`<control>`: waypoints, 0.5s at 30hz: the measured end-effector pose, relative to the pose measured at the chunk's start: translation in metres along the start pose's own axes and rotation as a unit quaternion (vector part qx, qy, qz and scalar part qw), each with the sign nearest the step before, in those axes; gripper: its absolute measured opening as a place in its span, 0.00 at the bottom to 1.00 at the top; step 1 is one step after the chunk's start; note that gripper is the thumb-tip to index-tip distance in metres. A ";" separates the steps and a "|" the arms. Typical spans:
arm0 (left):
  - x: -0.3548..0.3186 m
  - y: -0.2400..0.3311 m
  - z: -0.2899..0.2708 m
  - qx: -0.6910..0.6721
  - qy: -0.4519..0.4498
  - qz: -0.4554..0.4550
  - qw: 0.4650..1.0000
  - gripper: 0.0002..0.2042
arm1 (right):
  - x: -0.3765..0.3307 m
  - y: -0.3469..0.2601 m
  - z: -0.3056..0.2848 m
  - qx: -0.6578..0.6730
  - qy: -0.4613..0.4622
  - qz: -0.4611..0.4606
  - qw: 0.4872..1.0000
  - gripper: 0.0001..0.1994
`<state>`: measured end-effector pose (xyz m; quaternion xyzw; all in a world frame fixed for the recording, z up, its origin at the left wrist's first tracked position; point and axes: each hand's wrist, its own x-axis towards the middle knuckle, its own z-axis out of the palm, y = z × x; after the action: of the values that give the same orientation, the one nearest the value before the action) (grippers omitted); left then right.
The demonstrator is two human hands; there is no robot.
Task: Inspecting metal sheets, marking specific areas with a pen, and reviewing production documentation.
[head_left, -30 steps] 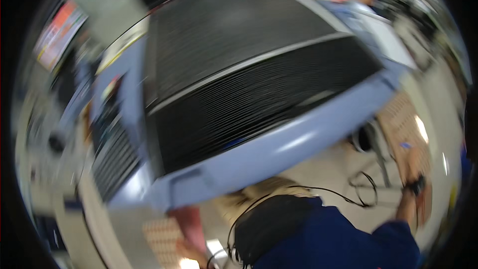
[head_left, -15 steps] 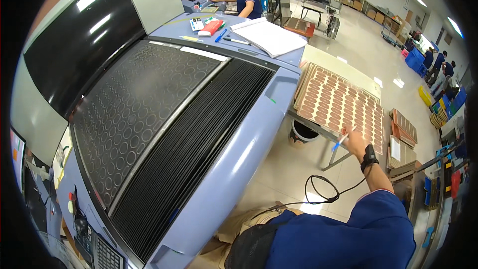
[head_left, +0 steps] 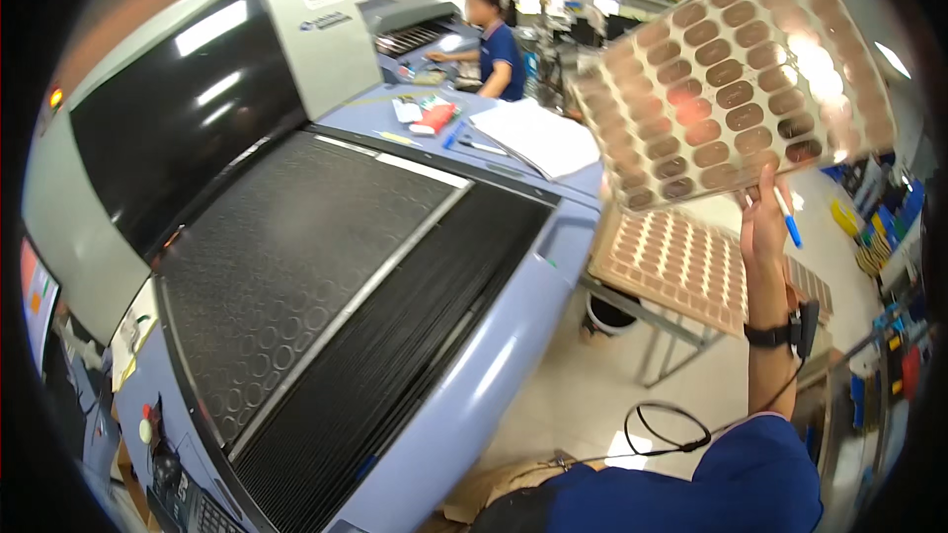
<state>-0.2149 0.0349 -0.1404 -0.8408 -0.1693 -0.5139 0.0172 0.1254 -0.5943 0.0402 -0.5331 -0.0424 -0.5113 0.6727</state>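
My right hand (head_left: 765, 232) is raised at the right, closed on the lower edge of a copper-coloured circuit board panel (head_left: 736, 94) patterned with rows of rounded ovals. The panel is tilted up in the air and light glares off its right part. A white pen with a blue end (head_left: 789, 218) is also in that hand, sticking out beside the fingers. Below the panel, a stack of similar panels (head_left: 671, 271) lies on a side table. My left hand does not show.
A large blue-grey machine with a black dimpled bed (head_left: 316, 207) and black ribbed bellows (head_left: 395, 326) fills the left and middle. Papers (head_left: 543, 138), pens and a red object (head_left: 433, 118) lie on its far shelf. Beyond stands a co-worker (head_left: 501, 59). A looped cable (head_left: 667, 444) hangs near my arm.
My right hand, low over the stack before, has lifted a panel off it and now holds it up high. The pen stays in the hand, and the view has shifted slightly.
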 end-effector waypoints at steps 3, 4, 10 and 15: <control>0.002 0.010 0.007 -0.005 -0.007 -0.014 1.000 0.27 | -0.033 0.001 0.032 0.145 -0.098 0.103 0.979 0.07; 0.003 0.010 0.002 0.002 -0.009 -0.018 1.000 0.27 | -0.043 0.007 0.045 0.197 -0.121 0.119 0.965 0.07; 0.010 0.008 -0.005 0.017 -0.042 -0.055 0.997 0.32 | -0.080 -0.017 0.124 0.292 -0.202 0.232 0.906 0.08; -0.009 -0.013 -0.002 0.028 -0.013 -0.057 0.998 0.25 | -0.100 0.000 0.179 0.340 -0.263 0.277 0.860 0.09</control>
<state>-0.2239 0.0442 -0.1491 -0.8353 -0.2318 -0.4984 0.0093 0.1655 -0.3940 0.0560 -0.3757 -0.2389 -0.0986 0.8900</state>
